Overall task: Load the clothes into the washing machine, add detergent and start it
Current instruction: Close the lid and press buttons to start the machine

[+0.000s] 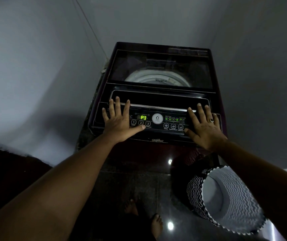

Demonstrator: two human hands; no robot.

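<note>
Left hand [120, 119]: yours, fingers spread flat on the panel [156, 121].
Right hand [203, 126]: flat too, holding nothing.
Lid [160, 66]: closed.
Display [143, 117]: P3.
Basket [226, 199]: right, on floor.

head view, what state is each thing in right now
washing machine lid, closed, drum visible through it
display, lit, reads P3
left hand, open, flat on the control panel
right hand, open, flat on the control panel
laundry basket, no clothes visible inside

Glossy dark plastic washing machine [158, 146]; woven zigzag cloth basket [226, 202].
</note>
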